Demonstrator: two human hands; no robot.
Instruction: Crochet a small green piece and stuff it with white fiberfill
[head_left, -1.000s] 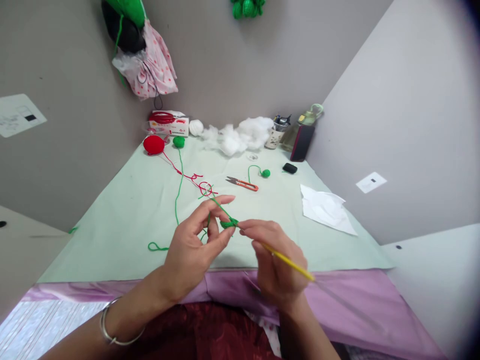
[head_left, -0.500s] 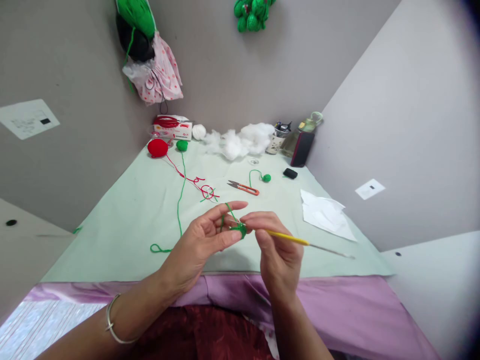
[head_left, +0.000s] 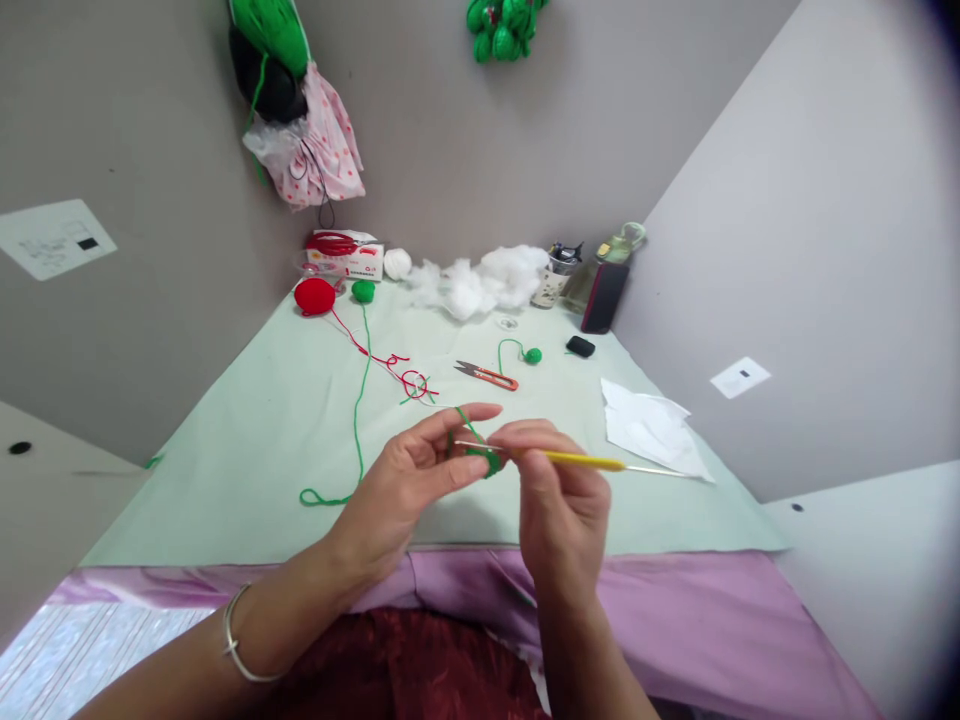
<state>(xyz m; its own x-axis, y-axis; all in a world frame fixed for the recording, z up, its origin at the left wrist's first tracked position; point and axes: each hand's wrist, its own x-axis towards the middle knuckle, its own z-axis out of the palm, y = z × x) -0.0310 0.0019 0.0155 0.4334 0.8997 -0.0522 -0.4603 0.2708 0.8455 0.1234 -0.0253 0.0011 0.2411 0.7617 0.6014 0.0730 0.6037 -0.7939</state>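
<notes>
Near the table's front edge, my left hand [head_left: 405, 480] pinches a small green crocheted piece [head_left: 491, 461] between thumb and fingers. Green yarn [head_left: 471, 425] runs over its raised index finger down to the piece. My right hand [head_left: 562, 500] grips a crochet hook with a yellow handle [head_left: 585, 460]. The hook's thin metal tip lies across the top of the green piece, close to the yarn; whether it has caught the yarn is too small to tell. A green ball [head_left: 363, 291] stands farther back, its strand trailing down to a loop left of my left hand.
Orange thread snips [head_left: 487, 375] and a small green crocheted ball [head_left: 532, 356] lie beyond my hands. Behind are a red yarn ball [head_left: 315, 296], white stuffing [head_left: 480, 284], a pen cup [head_left: 553, 280] and a phone [head_left: 605, 298]. White paper [head_left: 651, 430] lies at right.
The hook has swung closer to level, its rear end rising, and its tip now shows above the green piece. My right hand has turned slightly; my left hand has shifted a little right.
</notes>
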